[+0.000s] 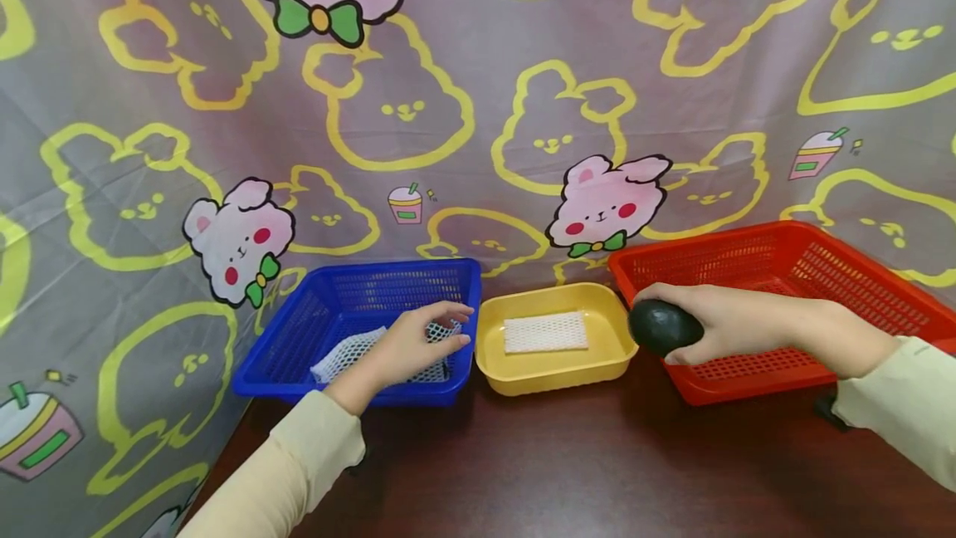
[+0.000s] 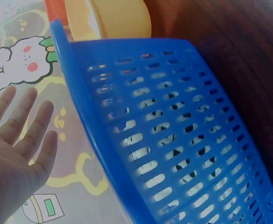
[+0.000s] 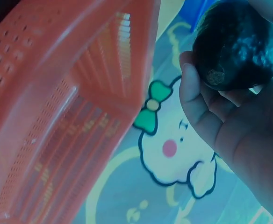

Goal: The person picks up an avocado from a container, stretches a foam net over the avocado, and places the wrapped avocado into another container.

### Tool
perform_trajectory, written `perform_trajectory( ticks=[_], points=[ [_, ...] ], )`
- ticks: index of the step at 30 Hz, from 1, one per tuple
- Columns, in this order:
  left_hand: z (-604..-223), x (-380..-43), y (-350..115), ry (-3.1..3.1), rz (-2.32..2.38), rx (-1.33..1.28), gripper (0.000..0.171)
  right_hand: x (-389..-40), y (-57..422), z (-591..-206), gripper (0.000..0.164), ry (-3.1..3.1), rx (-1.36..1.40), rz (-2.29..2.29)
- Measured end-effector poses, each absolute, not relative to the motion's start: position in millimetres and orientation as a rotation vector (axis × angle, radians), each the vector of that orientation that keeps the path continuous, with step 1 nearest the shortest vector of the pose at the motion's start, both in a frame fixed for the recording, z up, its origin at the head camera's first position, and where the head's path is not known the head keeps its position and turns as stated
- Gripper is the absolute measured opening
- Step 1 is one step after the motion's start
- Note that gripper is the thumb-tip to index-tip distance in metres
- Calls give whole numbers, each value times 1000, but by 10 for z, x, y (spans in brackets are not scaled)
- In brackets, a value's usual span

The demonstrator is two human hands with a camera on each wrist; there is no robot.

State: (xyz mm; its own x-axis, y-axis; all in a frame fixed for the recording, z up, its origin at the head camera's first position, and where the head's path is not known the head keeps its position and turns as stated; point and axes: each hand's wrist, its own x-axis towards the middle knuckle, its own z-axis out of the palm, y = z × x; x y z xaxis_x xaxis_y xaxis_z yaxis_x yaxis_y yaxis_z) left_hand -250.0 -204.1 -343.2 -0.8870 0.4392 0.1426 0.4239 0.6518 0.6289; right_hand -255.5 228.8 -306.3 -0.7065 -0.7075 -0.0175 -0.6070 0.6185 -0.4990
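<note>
My right hand (image 1: 705,324) grips a dark avocado (image 1: 665,327) over the near left corner of the red basket (image 1: 735,393). In the right wrist view, a brownish scar shows on the end of the avocado (image 3: 239,46), with curled fingers (image 3: 197,98) around it. My left hand (image 1: 421,344) is held over the right side of the blue basket (image 1: 351,272), its fingers relaxed and holding nothing. White foam net sleeves (image 1: 347,353) lie in that basket, partly hidden behind the hand. Between the baskets, a flat white foam net (image 1: 546,332) lies in the yellow tray (image 1: 553,374).
The baskets and tray stand side by side at the back of a dark brown table (image 1: 553,463). Right behind them hangs a cartoon-patterned cloth (image 1: 478,106), which also runs down the left side.
</note>
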Motion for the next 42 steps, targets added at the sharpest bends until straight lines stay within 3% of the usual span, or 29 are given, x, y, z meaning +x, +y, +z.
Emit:
perform_trajectory(
  ticks=[17,23,42],
  points=[
    [-3561,-2490,-1933,2771,1145,813,38,-2280,1914,-3381,68,2510,-1111,-884],
    [-3566,-2542,-1860,2777,1132,863,37,-2240,1863,-3492,63,2446,-1177,-952],
    [-3545,-2688,-1326,2740,1120,971,38,-2175,1748,-3979,59,2326,-1216,-936]
  ],
)
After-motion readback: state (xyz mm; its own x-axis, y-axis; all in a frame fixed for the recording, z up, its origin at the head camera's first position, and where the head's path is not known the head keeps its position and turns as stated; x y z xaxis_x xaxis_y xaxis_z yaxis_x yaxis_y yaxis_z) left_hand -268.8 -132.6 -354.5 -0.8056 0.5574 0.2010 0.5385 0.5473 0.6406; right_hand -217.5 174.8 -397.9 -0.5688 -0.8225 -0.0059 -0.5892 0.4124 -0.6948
